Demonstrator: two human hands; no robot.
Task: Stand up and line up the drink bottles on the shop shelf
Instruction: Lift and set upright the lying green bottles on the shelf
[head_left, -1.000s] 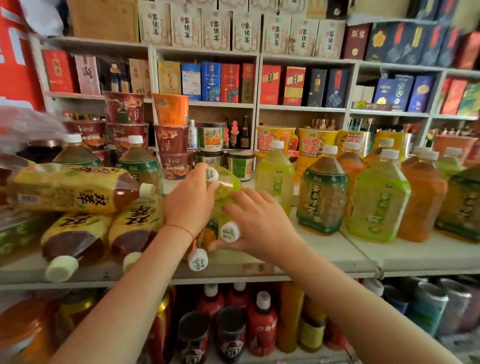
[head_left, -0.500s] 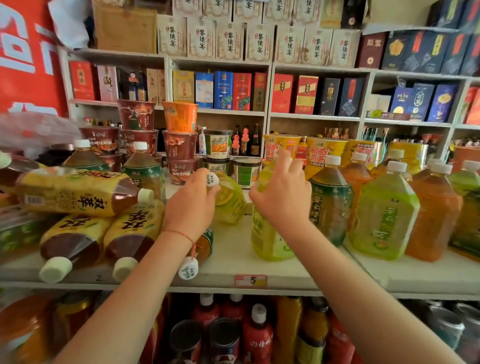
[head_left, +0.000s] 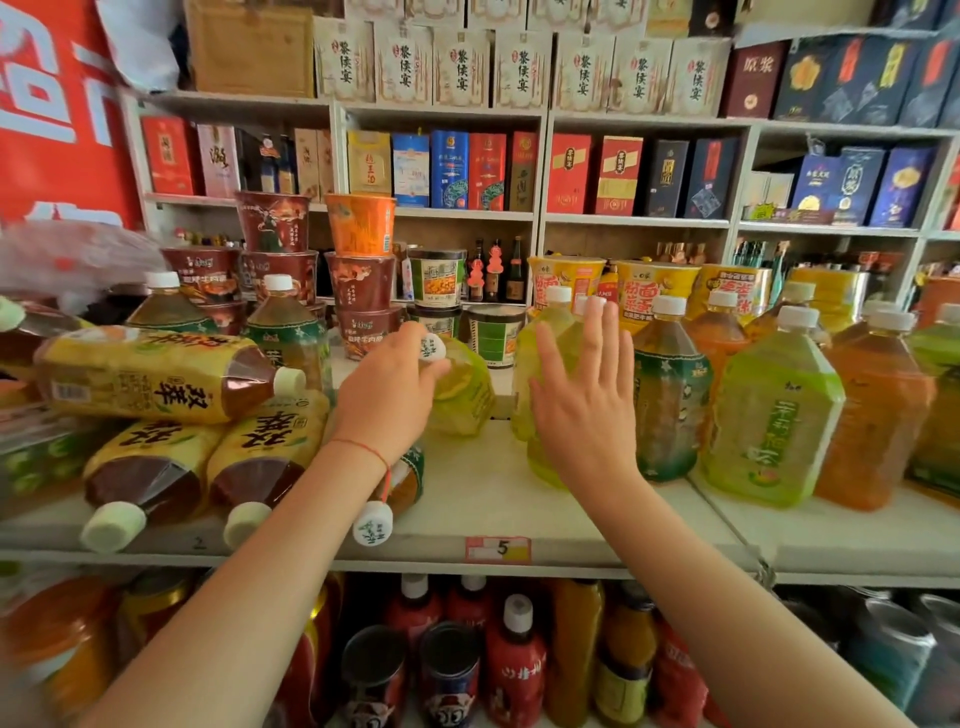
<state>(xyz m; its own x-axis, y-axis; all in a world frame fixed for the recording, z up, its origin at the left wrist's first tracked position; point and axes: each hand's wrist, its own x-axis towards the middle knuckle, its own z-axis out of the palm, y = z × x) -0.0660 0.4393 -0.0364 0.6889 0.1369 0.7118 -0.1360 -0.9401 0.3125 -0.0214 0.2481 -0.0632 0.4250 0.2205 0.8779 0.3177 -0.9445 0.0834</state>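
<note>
Where a second ago both hands were down among the fallen bottles, the right hand (head_left: 582, 415) has since set a yellow-green bottle (head_left: 545, 395) upright at the left end of the standing row and let go; its fingers are now straight and spread, palm hovering just in front of the bottle, whether touching it I cannot tell; that makes one more bottle stood up, and by my judgement the hand is only steadying or nudging it into line with the dark green bottle (head_left: 670, 395) just beside it. The left hand (head_left: 387, 395) stays curled round the neck of a tilted yellow bottle (head_left: 460, 389), white cap (head_left: 432, 347) poking out above the fingers; this one looks next to be righted. Several bottles still lie on their sides on the shelf (head_left: 493, 493): a yellow-labelled tea bottle (head_left: 156, 376) stacked on two others, and one more under the left wrist, cap towards the shelf edge; so the job is well short of done. As for writing, the lying tea labels read 双萃; the cream boxes (head_left: 462, 67) up top read 黎侯宴; a dark box (head_left: 756, 78) reads 原浆; the price tag (head_left: 498, 549) on the shelf edge shows 5, and a handwritten 2 sits further left.
</note>
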